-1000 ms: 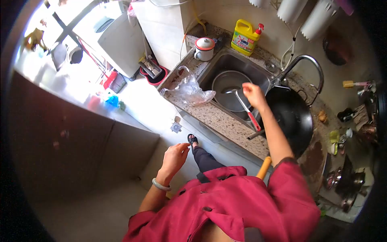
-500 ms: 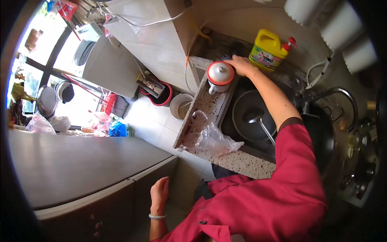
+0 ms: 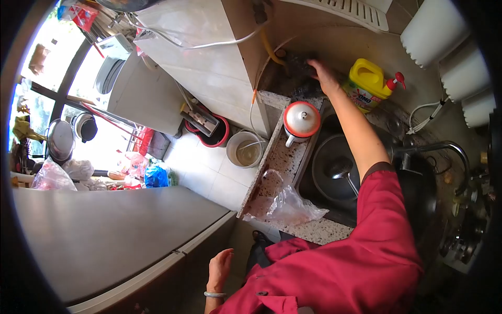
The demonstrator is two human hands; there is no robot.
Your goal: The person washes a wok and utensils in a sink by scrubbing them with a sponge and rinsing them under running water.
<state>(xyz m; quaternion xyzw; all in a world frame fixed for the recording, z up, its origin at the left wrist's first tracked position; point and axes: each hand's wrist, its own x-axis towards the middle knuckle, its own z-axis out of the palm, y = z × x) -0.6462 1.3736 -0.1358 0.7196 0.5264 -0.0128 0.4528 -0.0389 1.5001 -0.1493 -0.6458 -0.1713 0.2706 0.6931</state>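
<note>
Counter (image 3: pixel 324 233): speckled, bordering the sink (image 3: pixel 327 203)
Yellow bottle (image 3: pixel 368 82): standing beyond the sink
Lidded mug (image 3: pixel 302 119): on the counter
Left hand (image 3: pixel 219 268): half-curled, holding nothing
Right hand (image 3: pixel 327 79): at the dark bundle (image 3: pixel 299 66), grip cannot be told
Dark bundle: back corner, beyond the mug

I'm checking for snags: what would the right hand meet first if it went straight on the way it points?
Probably the dark bundle just beyond the right hand; depth is unclear, so the two may already be touching.

The right grip (image 3: pixel 325 78) reaches past a red-rimmed mug (image 3: pixel 301 119), near a dark bundle (image 3: pixel 299 67).
</note>
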